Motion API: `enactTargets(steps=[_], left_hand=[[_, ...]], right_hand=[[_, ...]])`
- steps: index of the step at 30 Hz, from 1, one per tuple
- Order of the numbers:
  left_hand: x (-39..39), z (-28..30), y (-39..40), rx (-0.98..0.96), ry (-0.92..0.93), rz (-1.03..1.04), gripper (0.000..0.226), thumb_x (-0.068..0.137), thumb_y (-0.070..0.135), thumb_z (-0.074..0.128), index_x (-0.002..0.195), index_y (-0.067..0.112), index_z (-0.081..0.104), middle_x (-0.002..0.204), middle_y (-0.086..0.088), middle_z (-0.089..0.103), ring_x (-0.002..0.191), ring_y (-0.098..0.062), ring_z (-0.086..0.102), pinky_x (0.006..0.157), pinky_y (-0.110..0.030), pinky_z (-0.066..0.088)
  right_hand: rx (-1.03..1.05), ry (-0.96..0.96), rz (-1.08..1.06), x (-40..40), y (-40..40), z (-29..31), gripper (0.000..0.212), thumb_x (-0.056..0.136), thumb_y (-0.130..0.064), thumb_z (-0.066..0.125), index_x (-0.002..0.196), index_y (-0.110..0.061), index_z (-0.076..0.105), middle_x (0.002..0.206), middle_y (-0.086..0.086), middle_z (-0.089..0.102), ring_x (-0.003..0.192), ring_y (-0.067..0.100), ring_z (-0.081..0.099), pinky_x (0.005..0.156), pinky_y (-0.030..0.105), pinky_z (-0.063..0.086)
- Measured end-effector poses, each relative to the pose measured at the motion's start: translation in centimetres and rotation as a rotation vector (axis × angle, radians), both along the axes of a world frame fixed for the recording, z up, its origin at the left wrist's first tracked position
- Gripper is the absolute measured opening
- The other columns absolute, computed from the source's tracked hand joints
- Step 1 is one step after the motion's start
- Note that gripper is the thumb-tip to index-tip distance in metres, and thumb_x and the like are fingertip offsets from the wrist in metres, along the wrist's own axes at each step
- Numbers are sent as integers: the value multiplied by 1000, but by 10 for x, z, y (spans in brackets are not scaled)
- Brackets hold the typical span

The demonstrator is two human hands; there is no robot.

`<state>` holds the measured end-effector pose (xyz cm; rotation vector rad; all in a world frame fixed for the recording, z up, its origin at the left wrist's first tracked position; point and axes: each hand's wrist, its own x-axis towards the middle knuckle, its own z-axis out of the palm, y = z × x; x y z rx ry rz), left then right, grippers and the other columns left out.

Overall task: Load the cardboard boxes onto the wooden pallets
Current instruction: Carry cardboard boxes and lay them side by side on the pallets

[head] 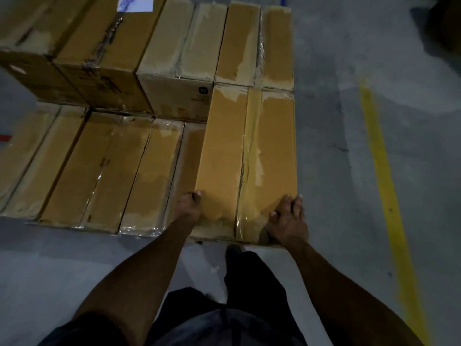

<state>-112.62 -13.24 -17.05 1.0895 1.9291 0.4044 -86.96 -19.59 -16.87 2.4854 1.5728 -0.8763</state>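
Note:
A long taped cardboard box [247, 156] lies in front of me, on top of the stack at its right end. My left hand [188, 207] grips its near left corner, thumb on top and fingers hidden down the side. My right hand [289, 221] holds the near right corner, fingers spread over the top edge. Lower boxes [99, 168] lie side by side to the left. Taller stacked boxes [174, 46] stand behind. The wooden pallet is hidden under the boxes.
Grey concrete floor [349, 171] lies to the right, crossed by a yellow painted line [384, 171]. My legs and a dark shoe [233, 250] stand right at the box's near end. A white label [136, 5] sits on a far box.

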Motion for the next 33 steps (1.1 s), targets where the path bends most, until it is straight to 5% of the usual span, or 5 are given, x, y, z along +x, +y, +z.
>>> enactTargets(steps=[7,10,17,23,33], left_hand=[[2,7,7,-78,141,-64,44,104,37,40,120,3,62,118,-20,64,105,-36,61,77,-36,45],[3,8,7,-51,297,-158,38,103,33,39,122,5,58,127,-19,60,113,-36,58,90,-41,49],[15,7,18,139,563,-622,64,103,25,26,154,6,-8,163,-11,-12,150,-27,-11,123,-42,0],[29,-5,53,168,571,-656,69,104,44,19,154,7,-10,162,-11,-17,150,-27,-13,122,-40,-1],[34,-20,107,222,691,-645,65,102,46,8,154,9,-6,163,-10,-11,150,-24,-12,119,-37,-8]], right_hand=[[-52,-12,22,4,-5,4,73,105,-41,36,159,-14,-4,165,12,-17,152,34,-2,118,52,23],[-55,-39,29,2,-4,6,71,105,-39,34,159,-13,-4,165,14,-16,152,34,-5,120,50,15],[75,-152,138,-1,-3,-8,70,102,-46,10,158,-7,-1,166,13,-10,153,29,-11,123,47,-5],[202,-158,309,-5,37,-24,81,98,-57,-4,157,-5,12,165,17,1,153,31,-5,121,46,-10],[152,-234,429,3,140,-36,75,97,-57,-2,157,-12,-6,165,13,-15,152,28,-16,123,50,-7]])
